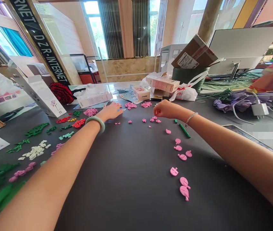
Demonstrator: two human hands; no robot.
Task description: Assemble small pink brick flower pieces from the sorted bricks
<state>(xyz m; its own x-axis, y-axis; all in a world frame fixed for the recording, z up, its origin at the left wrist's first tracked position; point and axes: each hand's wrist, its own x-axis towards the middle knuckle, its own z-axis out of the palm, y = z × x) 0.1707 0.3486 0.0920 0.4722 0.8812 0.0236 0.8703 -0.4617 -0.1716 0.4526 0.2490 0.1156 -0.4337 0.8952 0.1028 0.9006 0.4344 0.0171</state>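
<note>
My left hand (pixel 111 110) reaches over the dark table (pixel 127 173) with its fingers spread, beside a pile of small pink pieces (pixel 90 112). My right hand (pixel 162 109) is closed, its fingers curled in; what it holds, if anything, is hidden. Two more pink piles (pixel 130 106), (pixel 146 104) lie between the hands. Just below my right hand sits a small cluster of pink pieces (pixel 153 119). Larger round pink pieces (pixel 183 182) trail toward the table's near side. A green stick (pixel 184 130) rests below my right wrist.
Green (pixel 37 130), red (pixel 79 123) and white pieces (pixel 36 150) lie on the left near an upright white box (pixel 45 96). Small boxes (pixel 164 84) and a plastic bag (pixel 186 93) stand at the back. Purple flowers (pixel 237 101) and a white charger (pixel 260 109) are right.
</note>
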